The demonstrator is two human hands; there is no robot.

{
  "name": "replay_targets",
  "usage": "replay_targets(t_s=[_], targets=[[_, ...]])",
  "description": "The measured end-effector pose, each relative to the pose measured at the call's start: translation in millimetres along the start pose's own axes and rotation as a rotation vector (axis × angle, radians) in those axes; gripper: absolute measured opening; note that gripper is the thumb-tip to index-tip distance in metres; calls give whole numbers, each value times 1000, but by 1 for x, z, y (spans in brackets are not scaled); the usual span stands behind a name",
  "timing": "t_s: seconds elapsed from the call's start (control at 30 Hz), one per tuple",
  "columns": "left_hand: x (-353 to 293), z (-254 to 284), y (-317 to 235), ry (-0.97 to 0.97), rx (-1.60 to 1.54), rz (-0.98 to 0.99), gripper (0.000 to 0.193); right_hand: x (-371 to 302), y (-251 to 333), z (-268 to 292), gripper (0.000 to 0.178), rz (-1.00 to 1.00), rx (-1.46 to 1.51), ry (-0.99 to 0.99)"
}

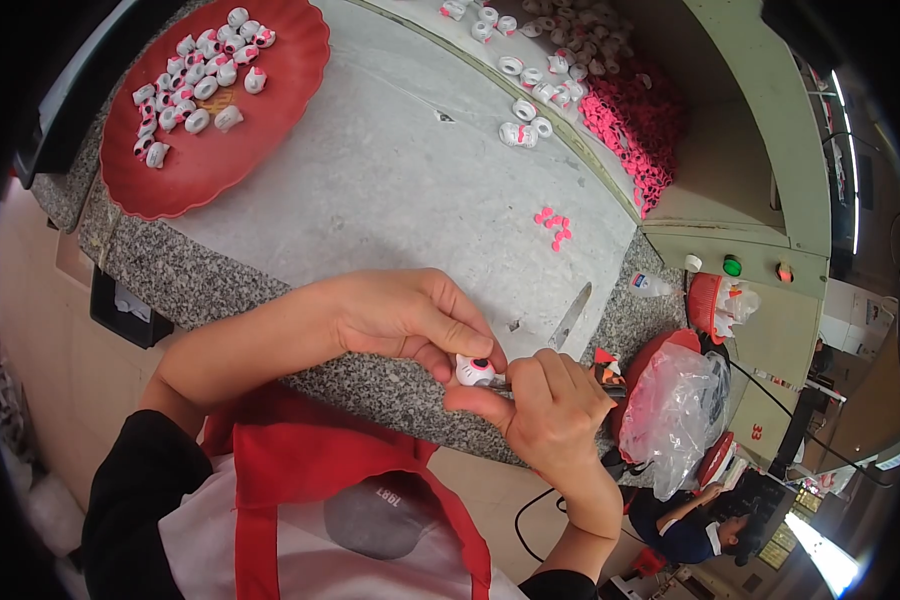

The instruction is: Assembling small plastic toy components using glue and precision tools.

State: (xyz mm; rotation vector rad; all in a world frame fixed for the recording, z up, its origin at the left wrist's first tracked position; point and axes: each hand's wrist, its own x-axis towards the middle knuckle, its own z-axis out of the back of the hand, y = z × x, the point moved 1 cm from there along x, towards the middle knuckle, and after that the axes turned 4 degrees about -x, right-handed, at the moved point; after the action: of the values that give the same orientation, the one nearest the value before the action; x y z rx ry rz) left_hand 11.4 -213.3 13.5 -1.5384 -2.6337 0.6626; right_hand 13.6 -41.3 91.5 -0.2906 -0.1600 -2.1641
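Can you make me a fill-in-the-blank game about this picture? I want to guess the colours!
1. The big plate with the wavy edge is ____.
2. The middle button of the three on the machine is ____.
3. The white piece between the left hand and the right hand has a black spot with a ____ ring around it.

Missing words: red; green; pink.

A red apron [320,465] is worn over a white top [310,558] with black sleeves [140,500] and a grey patch [370,522].
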Motion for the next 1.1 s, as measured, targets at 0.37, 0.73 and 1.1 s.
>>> replay_targets(t_s=[0.37, 0.73, 1.1], targets=[[0, -3, 1, -12, 6, -28, 23, -6, 3, 3, 53, -135, 1, 84], [0, -3, 0, -7, 32, -69, 22, -10, 4, 5, 52, -122, -25, 98], [-1, -2, -1, -9, 23, -80, 20, -6, 3, 5, 53, -128, -43, 91]])
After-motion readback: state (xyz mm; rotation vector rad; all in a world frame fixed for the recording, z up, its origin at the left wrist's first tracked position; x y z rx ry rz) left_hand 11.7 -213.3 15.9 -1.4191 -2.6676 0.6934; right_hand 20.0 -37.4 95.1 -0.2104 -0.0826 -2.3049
